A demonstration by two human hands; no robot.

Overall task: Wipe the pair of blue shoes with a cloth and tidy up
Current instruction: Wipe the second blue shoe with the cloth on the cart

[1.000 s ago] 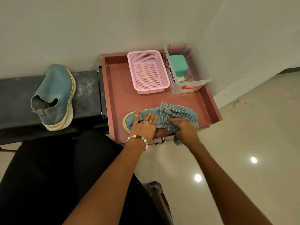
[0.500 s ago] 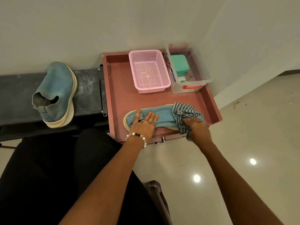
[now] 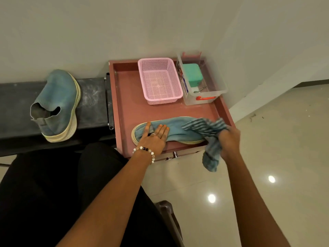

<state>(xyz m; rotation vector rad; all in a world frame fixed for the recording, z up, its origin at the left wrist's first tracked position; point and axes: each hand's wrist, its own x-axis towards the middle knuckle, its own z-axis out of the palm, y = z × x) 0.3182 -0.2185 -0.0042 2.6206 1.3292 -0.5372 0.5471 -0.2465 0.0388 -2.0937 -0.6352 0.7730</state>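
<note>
One blue shoe (image 3: 179,130) lies on its side along the front of the reddish tray table (image 3: 128,104), heel to the left, toe to the right. My left hand (image 3: 154,137) presses flat on its heel end with straight fingers. My right hand (image 3: 229,141) grips a blue striped cloth (image 3: 207,132) at the shoe's toe; one end of the cloth hangs down past the table's front edge. The second blue shoe (image 3: 57,104) stands on the dark bench (image 3: 92,98) to the left, untouched.
A pink mesh basket (image 3: 160,81) and a clear plastic box (image 3: 201,81) holding a green block sit at the back of the tray table. White walls close in behind and to the right. My dark-clothed legs are below; glossy floor lies right.
My right hand has dragged the cloth rightward along the shoe, from its middle to the toe end. The left hand stays flat on the heel.
</note>
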